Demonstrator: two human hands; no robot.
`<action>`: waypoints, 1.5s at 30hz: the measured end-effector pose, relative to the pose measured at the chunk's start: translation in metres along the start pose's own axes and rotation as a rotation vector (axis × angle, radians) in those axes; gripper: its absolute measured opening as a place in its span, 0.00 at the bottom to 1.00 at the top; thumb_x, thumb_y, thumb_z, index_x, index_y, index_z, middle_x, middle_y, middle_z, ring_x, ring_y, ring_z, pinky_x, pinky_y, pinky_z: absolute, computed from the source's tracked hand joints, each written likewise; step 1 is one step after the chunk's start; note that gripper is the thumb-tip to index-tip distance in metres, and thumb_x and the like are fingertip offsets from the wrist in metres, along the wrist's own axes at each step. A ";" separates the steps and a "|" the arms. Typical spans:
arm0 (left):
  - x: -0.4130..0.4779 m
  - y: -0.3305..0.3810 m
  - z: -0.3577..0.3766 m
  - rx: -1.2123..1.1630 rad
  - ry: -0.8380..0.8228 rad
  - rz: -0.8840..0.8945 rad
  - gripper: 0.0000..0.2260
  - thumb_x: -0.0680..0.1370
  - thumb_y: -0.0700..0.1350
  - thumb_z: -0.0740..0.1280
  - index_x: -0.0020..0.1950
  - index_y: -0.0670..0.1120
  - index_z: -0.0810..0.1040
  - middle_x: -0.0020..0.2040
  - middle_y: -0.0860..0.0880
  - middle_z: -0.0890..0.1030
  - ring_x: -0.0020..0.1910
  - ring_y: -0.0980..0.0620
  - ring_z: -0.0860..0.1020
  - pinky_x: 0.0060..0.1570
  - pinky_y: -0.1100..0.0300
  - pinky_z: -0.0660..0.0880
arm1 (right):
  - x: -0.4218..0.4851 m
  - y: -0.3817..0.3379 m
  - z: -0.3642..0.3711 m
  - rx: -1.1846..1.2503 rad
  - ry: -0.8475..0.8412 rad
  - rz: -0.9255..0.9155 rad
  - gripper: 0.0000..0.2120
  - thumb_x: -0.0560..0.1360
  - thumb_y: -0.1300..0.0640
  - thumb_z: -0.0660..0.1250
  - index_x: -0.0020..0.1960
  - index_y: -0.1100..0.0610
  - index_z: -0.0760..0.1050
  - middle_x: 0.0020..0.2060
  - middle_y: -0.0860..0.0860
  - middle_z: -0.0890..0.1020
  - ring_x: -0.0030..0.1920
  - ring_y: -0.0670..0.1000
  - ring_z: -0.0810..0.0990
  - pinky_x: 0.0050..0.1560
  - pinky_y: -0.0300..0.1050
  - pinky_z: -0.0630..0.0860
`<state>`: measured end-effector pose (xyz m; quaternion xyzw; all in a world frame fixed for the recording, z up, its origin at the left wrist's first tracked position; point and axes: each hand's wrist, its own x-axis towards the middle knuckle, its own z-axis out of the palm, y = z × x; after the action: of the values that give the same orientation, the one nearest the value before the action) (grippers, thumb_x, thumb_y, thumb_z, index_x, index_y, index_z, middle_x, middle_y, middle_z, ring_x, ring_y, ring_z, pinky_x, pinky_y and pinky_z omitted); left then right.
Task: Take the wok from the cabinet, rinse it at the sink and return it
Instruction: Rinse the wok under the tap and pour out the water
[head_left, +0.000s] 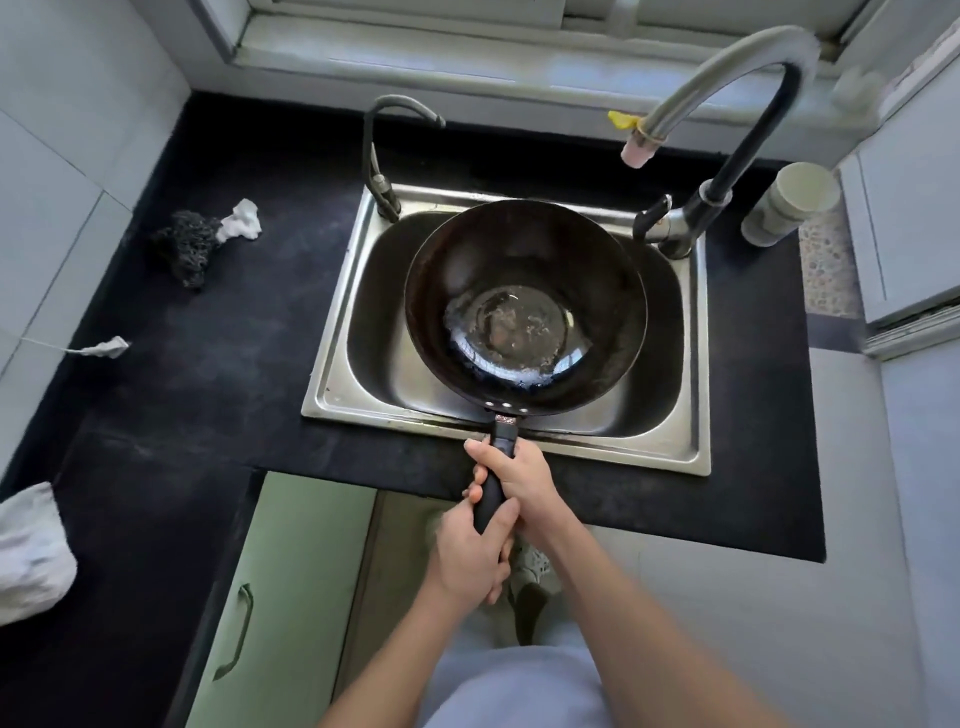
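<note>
Wok (524, 306): dark, round, deep; mouth up over the sink basin, shallow water pooled in its bottom
Handle (503, 441): black, straight, points toward the person; left hand (467, 556) grips its end, right hand (519, 478) grips nearer the bowl
Sink (337, 364): stainless steel, single basin, set in a black counter (234, 312)

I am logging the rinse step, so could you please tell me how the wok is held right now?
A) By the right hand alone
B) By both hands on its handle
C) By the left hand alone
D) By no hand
B: the left hand and the right hand both grip the handle of the wok over the sink.
</note>
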<state>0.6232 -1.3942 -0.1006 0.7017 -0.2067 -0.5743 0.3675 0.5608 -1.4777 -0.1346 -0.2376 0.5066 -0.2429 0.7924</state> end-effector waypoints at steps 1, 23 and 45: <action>0.003 -0.001 -0.002 0.011 -0.001 -0.003 0.14 0.80 0.44 0.66 0.39 0.36 0.72 0.24 0.46 0.70 0.15 0.52 0.65 0.16 0.65 0.61 | 0.003 0.002 0.001 0.006 0.004 0.004 0.09 0.79 0.65 0.69 0.44 0.60 0.69 0.26 0.53 0.75 0.22 0.51 0.74 0.31 0.45 0.78; 0.020 -0.018 -0.023 0.009 -0.080 -0.013 0.16 0.80 0.46 0.65 0.43 0.33 0.71 0.29 0.43 0.69 0.18 0.51 0.64 0.18 0.63 0.62 | 0.014 -0.008 -0.008 -0.633 0.058 0.076 0.21 0.73 0.43 0.76 0.35 0.57 0.73 0.25 0.51 0.80 0.26 0.44 0.79 0.29 0.37 0.76; 0.020 -0.016 -0.024 -0.005 -0.096 -0.103 0.15 0.81 0.52 0.62 0.45 0.40 0.74 0.28 0.48 0.71 0.19 0.52 0.64 0.19 0.62 0.63 | 0.063 -0.207 -0.096 -0.818 0.599 -0.498 0.31 0.74 0.53 0.71 0.75 0.53 0.68 0.70 0.52 0.74 0.68 0.50 0.74 0.69 0.47 0.71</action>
<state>0.6491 -1.3912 -0.1242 0.6821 -0.1862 -0.6260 0.3290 0.4659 -1.6882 -0.0851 -0.5582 0.6911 -0.2633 0.3762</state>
